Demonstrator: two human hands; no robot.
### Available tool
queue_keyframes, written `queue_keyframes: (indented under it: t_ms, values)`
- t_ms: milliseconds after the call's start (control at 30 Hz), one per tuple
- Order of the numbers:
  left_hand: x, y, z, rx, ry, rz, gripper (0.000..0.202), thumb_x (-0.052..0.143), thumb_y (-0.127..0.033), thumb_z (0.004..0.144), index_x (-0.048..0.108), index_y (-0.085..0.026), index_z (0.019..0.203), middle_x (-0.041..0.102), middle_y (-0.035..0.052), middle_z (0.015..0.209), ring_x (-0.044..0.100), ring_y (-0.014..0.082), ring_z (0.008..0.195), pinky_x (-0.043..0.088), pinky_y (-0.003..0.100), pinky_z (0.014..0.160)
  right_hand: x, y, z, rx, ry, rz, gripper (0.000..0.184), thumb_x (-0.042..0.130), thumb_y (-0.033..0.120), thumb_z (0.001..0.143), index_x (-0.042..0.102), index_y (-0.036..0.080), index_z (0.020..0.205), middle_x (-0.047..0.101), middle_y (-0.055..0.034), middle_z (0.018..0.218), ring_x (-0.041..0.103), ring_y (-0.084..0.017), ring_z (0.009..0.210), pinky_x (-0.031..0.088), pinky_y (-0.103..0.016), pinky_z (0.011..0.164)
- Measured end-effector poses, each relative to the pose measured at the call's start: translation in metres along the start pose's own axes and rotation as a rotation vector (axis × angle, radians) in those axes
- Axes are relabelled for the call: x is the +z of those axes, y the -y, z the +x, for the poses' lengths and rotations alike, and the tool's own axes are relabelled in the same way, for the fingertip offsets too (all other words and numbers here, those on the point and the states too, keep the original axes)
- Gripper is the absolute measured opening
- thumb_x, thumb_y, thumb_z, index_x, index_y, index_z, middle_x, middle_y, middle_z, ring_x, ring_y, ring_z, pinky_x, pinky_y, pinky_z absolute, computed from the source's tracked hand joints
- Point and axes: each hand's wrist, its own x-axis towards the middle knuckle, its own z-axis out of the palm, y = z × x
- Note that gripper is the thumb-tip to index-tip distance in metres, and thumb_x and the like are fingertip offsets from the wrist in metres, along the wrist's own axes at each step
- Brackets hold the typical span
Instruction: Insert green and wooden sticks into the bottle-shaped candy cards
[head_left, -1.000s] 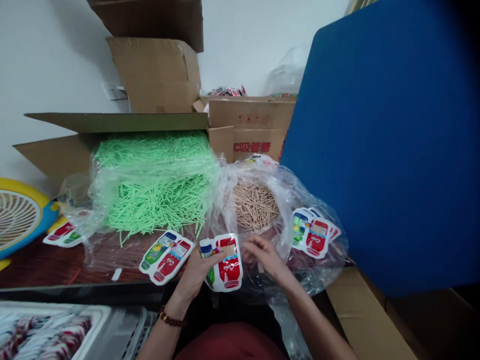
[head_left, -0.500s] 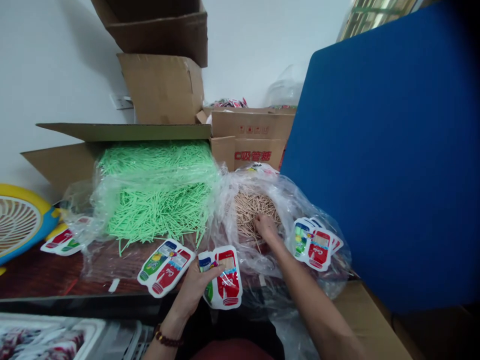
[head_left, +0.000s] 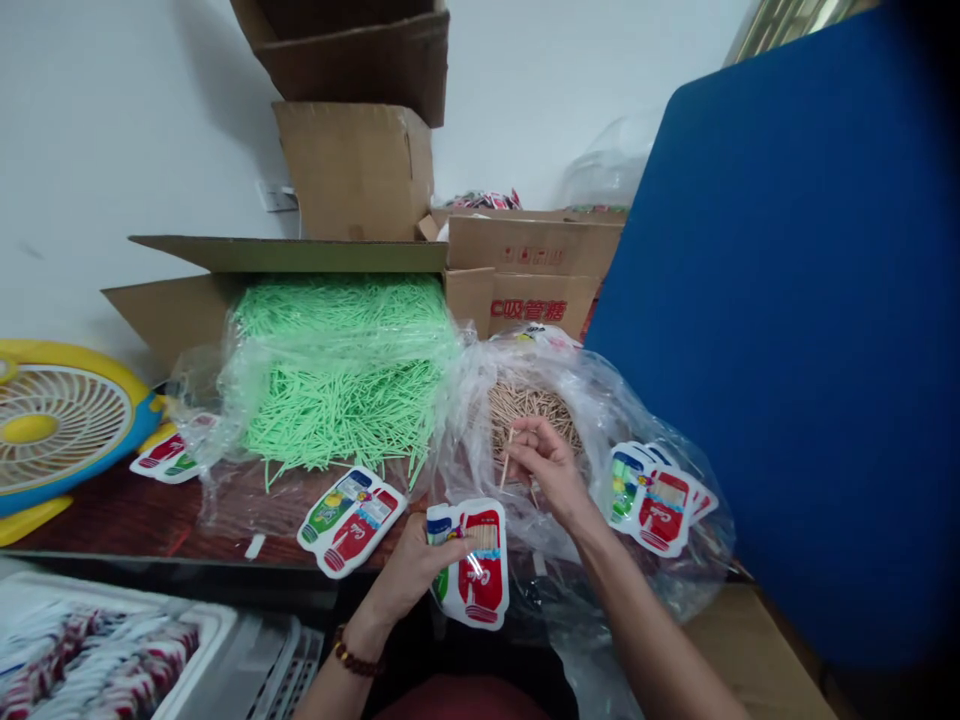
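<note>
**Beside the blue panel (head_left: pixel 757 350), a dark wooden table (head_left: pixel 97 515)**

Watching remotely through the head camera, I have the panel filling the right side. Behind the table's front edge, an open carton (head_left: pixel 300 255) stands with a mass of green sticks (head_left: pixel 345 400) at its front. Clear plastic (head_left: pixel 645 400) spreads to their right, and a yellow-and-blue fan (head_left: pixel 34 430) stands at far left. Within the plastic sits a heap of brown sticks (head_left: pixel 525 405). At the table's near edge, the left hand (head_left: pixel 416 560) grips a cola-printed pouch (head_left: pixel 484 590), thumb across its front; I can't tell whether its mouth is open. Just left lies a similar pouch (head_left: pixel 352 520). In front of the brown heap, the right hand (head_left: pixel 551 465) pinches one thin stick (head_left: pixel 507 465), nearly upright.
</note>
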Motion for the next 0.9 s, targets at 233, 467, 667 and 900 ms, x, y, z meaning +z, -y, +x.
queue_keyframes:
  t_ms: [233, 467, 667, 900]
  values:
    - [-0.004, 0.001, -0.004, 0.018, -0.003, 0.036, 0.026, 0.079, -0.028, 0.067, 0.074, -0.013, 0.088, 0.074, 0.0046, 0.08, 0.066, 0.0204, 0.075, 0.051, 0.027, 0.071, 0.025, 0.014, -0.016, -0.048, -0.003, 0.05, 0.022, 0.065, 0.032, 0.079, 0.054, 0.022, 0.096, 0.061, 0.0035, 0.069, 0.055, -0.01, 0.055, 0.033, -0.02, 0.047]
    - [0.001, -0.001, -0.004, 0.019, 0.04, 0.0, 0.027, 0.079, -0.025, 0.067, 0.072, -0.012, 0.09, 0.074, 0.0078, 0.089, 0.067, 0.0221, 0.08, 0.052, 0.028, 0.072, 0.008, 0.012, -0.021, 0.044, 0.126, -0.05, 0.021, 0.069, 0.03, 0.074, 0.058, 0.021, 0.09, 0.06, 0.0047, 0.065, 0.05, -0.009, 0.052, 0.036, -0.021, 0.05]
    - [0.003, -0.001, -0.004, -0.018, 0.031, -0.008, 0.024, 0.079, -0.024, 0.068, 0.072, -0.012, 0.087, 0.074, 0.0057, 0.078, 0.065, 0.0174, 0.068, 0.051, 0.024, 0.064, -0.001, 0.01, -0.028, 0.017, 0.213, -0.216, 0.013, 0.069, 0.031, 0.077, 0.063, 0.02, 0.079, 0.062, 0.0016, 0.071, 0.056, -0.013, 0.065, 0.043, -0.026, 0.063]
    - [0.001, 0.004, -0.003, -0.006, 0.019, -0.015, 0.021, 0.079, -0.022, 0.067, 0.072, -0.013, 0.085, 0.074, 0.004, 0.083, 0.065, 0.0173, 0.072, 0.051, 0.025, 0.07, -0.012, 0.02, -0.032, -0.156, 0.458, -0.372, 0.025, 0.053, 0.033, 0.092, 0.07, 0.02, 0.081, 0.065, -0.0048, 0.105, 0.06, -0.018, 0.098, 0.042, -0.033, 0.09]
